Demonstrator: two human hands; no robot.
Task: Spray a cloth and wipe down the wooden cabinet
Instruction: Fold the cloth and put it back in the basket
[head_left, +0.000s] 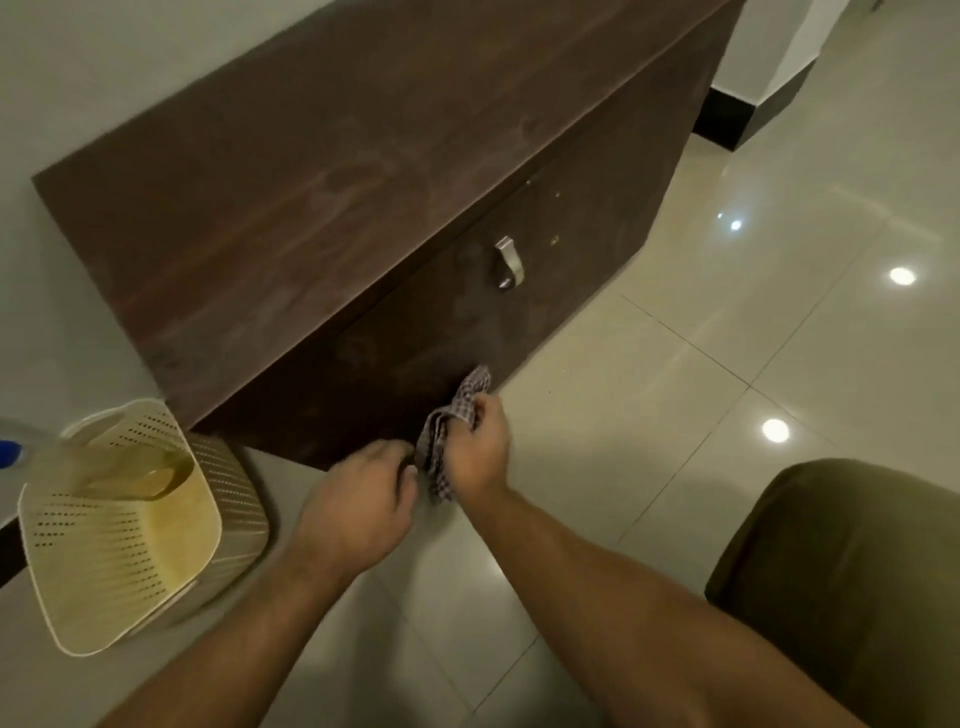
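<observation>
A low dark wooden cabinet (337, 197) stands against the wall, its top streaked with dust and a metal handle (510, 262) on its front. My right hand (480, 449) grips a checked cloth (457, 421) at the bottom edge of the cabinet front, near the floor. My left hand (363, 499) is just left of it, fingers curled and touching the hanging end of the cloth. A spray bottle (21, 447) with a blue part sticks out at the far left edge, blurred, above the basket.
A cream perforated plastic basket (119, 561) sits on the floor left of my arms, beside the cabinet's near corner. An olive-brown cushioned seat (841, 582) fills the lower right. Glossy pale floor tiles (701, 389) stretch to the right.
</observation>
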